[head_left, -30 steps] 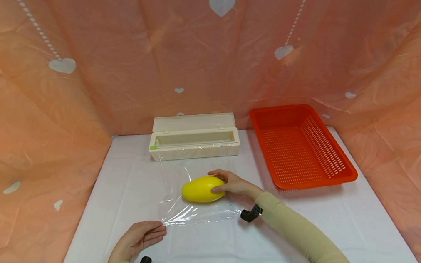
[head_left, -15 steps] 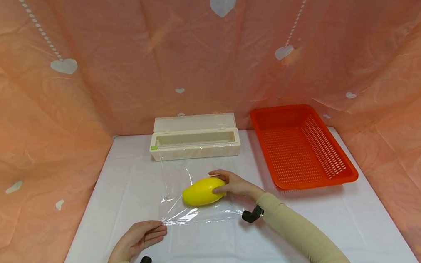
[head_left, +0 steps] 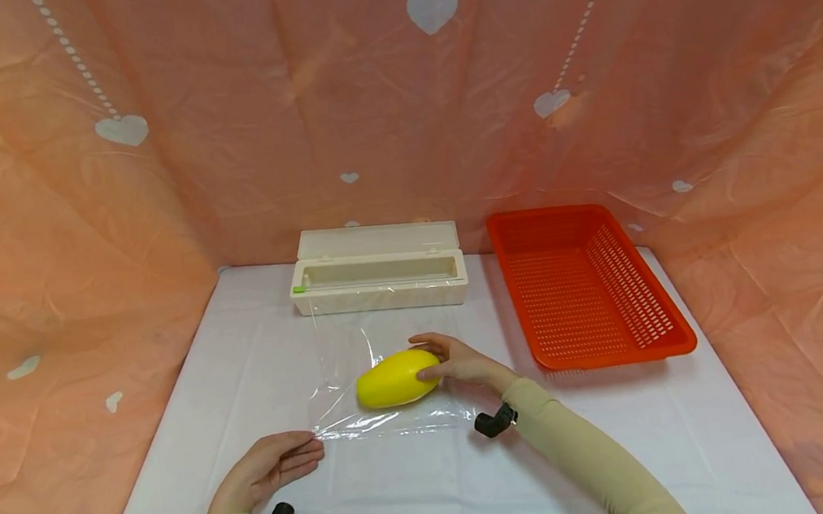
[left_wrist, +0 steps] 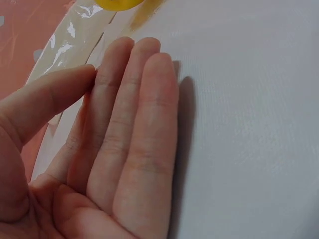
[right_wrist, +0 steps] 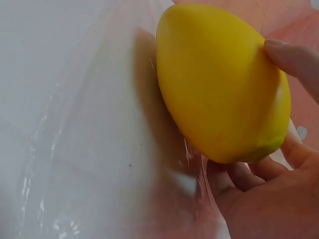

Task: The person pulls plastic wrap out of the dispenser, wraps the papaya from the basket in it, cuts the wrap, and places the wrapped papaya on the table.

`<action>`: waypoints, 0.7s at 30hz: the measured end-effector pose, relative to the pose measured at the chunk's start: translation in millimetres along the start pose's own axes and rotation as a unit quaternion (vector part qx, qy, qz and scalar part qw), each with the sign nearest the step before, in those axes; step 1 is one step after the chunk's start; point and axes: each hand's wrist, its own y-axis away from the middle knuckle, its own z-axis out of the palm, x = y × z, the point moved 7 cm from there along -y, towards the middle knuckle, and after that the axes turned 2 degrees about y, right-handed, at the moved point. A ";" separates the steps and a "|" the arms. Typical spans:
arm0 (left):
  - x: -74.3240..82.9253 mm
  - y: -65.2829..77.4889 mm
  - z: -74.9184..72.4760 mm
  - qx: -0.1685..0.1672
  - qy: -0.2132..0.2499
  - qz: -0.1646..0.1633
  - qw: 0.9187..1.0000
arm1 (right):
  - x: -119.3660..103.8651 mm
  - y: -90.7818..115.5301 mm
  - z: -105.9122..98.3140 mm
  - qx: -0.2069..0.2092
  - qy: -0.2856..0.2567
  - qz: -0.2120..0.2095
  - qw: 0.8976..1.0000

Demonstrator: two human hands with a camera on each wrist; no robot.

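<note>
A smooth yellow fruit shaped like a papaya [head_left: 389, 381] is over the sheet of clear plastic wrap [head_left: 356, 425]. My right hand [head_left: 465, 364] grips its right end, thumb on the near side and fingers behind and under it. In the right wrist view the fruit [right_wrist: 219, 84] shows a greenish tip by the fingers, and its shadow falls on the film. My left hand [head_left: 271, 465] pinches the near left corner of the wrap between thumb and index finger. The other left fingers [left_wrist: 149, 114] lie straight together, palm turned inward.
A cream wrap dispenser box [head_left: 378, 298] with its lid raised stands at the back, the film running from it toward me. A green tab [head_left: 299, 289] sits at its left. An orange-red slotted basket [head_left: 614, 353] stands at the right, with a peach curtain [head_left: 240, 141] behind.
My right hand has turned the fruit slightly, bringing its left end nearer to me. The left hand keeps its place at the wrap's corner.
</note>
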 end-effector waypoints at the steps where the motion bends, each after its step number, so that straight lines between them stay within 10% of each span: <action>1: 0.1 0.2 0.2 0.001 0.005 -0.002 1.000 | 0.3 0.3 -0.2 0.001 -0.001 0.000 1.000; 21: 5.3 -5.6 15.2 0.054 -0.046 0.022 0.997 | 0.1 1.7 -6.8 0.032 0.003 0.005 0.999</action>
